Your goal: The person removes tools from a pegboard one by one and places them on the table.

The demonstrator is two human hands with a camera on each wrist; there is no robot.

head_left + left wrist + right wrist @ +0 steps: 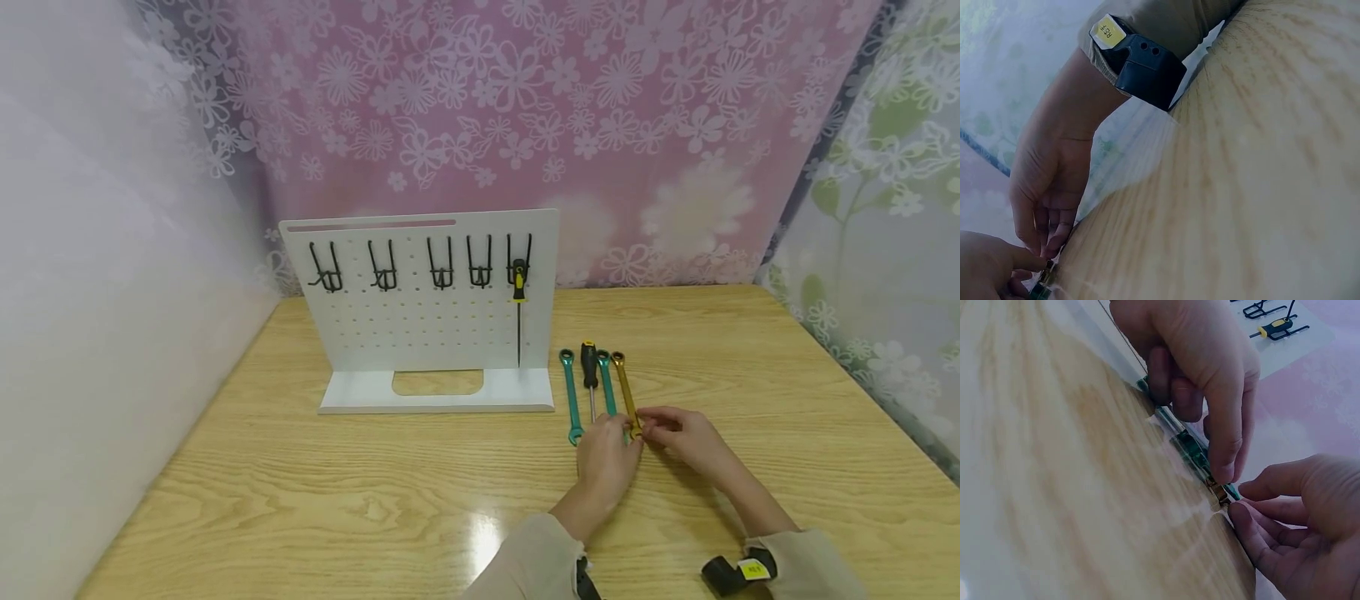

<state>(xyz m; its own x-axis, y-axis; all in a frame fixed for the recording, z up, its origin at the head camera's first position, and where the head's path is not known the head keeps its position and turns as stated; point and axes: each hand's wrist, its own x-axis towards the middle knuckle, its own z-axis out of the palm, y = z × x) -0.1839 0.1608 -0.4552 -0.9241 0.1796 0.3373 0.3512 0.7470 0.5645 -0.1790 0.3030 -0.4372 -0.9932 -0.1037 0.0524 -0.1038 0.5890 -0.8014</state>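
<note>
Four hand tools lie side by side on the table, right of the pegboard. They are a green ratcheting wrench (572, 396), a black-handled screwdriver (589, 367), a second green ratcheting wrench (608, 387) and a gold ratcheting wrench (626, 387). My left hand (606, 460) reaches over the near ends of the right-hand pair, thumb and forefinger pinching at the gold wrench's open end (1219, 491). From the right, my right hand (692, 442) brings thumb and fingertips right up to that same end, its fingers loosely bent. The left hand hides the near end of the second green wrench.
A white pegboard (420, 325) stands upright on its base at the back, with several black double-prong hooks (442, 271). From the rightmost hook hangs a yellow-and-black screwdriver (519, 287). Flowered cloth walls (480, 100) close in the wooden table (337, 492).
</note>
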